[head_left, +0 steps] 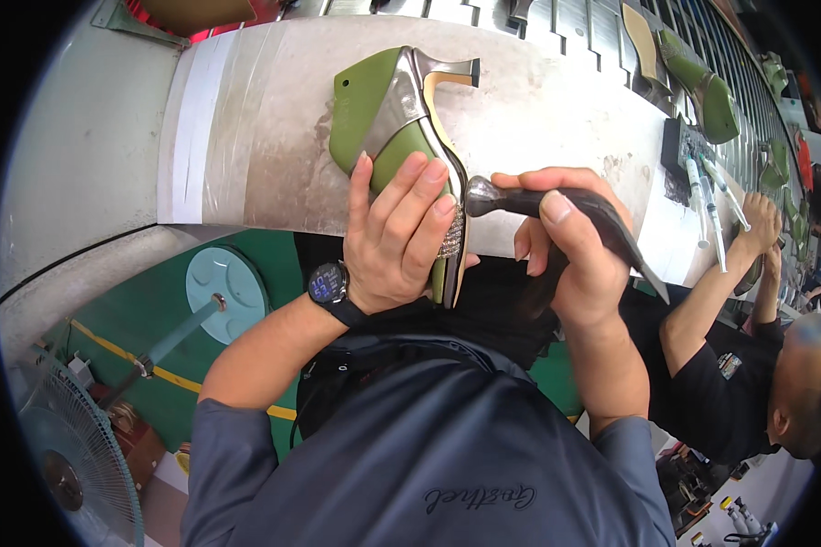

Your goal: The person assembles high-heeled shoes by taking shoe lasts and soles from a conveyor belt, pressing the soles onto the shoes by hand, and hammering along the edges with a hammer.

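A heeled shoe (400, 109) in silver and green lies on its side on the worktable, built round a green shoe last (360, 96). Its thin heel points away to the right, and a glittery band shows near the toe. My left hand (397, 228) is wrapped over the forepart, holding it at the table's near edge. My right hand (593, 246) grips a dark metal cobbler's hammer (520, 201). The hammer's round face is at the sole edge; whether it touches, I cannot tell. Its pointed end sticks out past my palm.
The pale worktable (274, 118) spans the front. Several syringes (711, 210) lie by a black box (680, 150) at right. Beyond run metal slats carrying more green lasts (716, 105). A co-worker (721, 365) works close at right. A blue stool (228, 292) and fan (73, 456) stand left.
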Demonstrator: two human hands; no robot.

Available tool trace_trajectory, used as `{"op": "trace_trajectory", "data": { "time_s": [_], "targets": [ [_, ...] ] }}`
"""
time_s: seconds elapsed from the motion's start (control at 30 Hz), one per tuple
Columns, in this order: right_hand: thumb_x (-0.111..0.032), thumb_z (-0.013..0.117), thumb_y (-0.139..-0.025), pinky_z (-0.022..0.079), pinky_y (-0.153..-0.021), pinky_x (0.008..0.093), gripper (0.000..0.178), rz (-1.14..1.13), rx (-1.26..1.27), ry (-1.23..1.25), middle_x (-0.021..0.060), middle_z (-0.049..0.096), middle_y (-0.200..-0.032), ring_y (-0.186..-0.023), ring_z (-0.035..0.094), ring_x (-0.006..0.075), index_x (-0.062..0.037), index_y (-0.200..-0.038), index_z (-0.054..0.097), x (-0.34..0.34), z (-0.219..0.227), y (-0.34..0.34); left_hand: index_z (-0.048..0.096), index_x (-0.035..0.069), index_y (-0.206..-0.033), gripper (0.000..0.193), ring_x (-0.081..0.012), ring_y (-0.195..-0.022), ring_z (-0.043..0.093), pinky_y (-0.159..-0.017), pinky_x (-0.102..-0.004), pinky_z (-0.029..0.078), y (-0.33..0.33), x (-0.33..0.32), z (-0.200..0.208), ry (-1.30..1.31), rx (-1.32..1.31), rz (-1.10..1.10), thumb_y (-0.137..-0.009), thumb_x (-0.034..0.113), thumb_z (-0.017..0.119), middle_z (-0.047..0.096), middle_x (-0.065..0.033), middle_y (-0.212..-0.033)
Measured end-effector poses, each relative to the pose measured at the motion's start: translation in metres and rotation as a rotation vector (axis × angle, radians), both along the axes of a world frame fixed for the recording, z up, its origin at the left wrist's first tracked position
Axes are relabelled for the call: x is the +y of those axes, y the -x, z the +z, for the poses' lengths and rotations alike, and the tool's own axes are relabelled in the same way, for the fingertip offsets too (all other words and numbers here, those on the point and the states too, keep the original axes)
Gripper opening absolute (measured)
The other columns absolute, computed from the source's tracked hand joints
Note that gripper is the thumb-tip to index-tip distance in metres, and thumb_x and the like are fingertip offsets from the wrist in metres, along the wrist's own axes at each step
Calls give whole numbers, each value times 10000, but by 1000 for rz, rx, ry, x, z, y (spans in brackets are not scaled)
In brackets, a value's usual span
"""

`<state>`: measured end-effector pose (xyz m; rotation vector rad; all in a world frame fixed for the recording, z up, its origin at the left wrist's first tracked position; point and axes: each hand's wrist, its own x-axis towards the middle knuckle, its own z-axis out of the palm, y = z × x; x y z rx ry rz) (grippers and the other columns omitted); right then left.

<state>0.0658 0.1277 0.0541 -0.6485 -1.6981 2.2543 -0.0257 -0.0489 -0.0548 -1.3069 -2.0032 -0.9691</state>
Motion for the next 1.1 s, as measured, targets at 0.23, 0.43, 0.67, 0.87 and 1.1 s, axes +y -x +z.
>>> {"op": "trace_trajectory", "data": {
  "time_s": [0.23, 0.43, 0.67, 0.87, 1.1],
  "targets": [
    [-66, 684, -949, 519, -603, 217, 198, 149, -73, -180, 127, 783, -1020, -638, 614, 72, 57, -1104, 699, 4, 17, 1, 379, 30, -1508, 816, -430, -1378, 549, -1201, -676, 311, 5, -7, 0, 84, 65, -32, -968, 551, 700, 509, -241, -1486],
    [-8, 720, -933, 595, -833, 291, 195, 273, 8, -356, 151, 780, -1052, -926, 750, 157, 55, -1117, 705, -9, 25, -22, 447, 70, -1466, 571, -365, -1403, 546, -1208, -678, 306, 2, -7, -1, 34, 5, -26, -1066, 463, 559, 547, -187, -1492],
    [-41, 819, -833, 622, -782, 333, 271, 432, 89, -588, 166, 782, -1015, -861, 786, 277, 22, -1080, 725, -43, 0, -68, 398, 22, -1495, 792, -440, -1385, 543, -1211, -674, 300, 3, -7, 4, 97, 19, -49, -967, 525, 708, 503, -254, -1506],
    [-11, 790, -865, 601, -891, 352, 271, 302, -20, -437, 198, 767, -1134, -1014, 769, 279, 25, -1123, 718, -41, -2, -88, 369, 24, -1517, 821, -442, -1393, 536, -1219, -672, 289, 1, -7, -1, 87, 36, -45, -972, 544, 696, 497, -248, -1500],
    [6, 711, -922, 556, -1002, 393, 277, 101, 19, -259, 252, 729, -1212, -1135, 719, 312, 55, -1188, 652, -36, 6, -52, 494, 93, -1386, 374, -355, -1378, 575, -1195, -696, 316, -4, -6, 0, 25, -82, -32, -1037, 148, 615, 563, -169, -1482]
  ]
}}
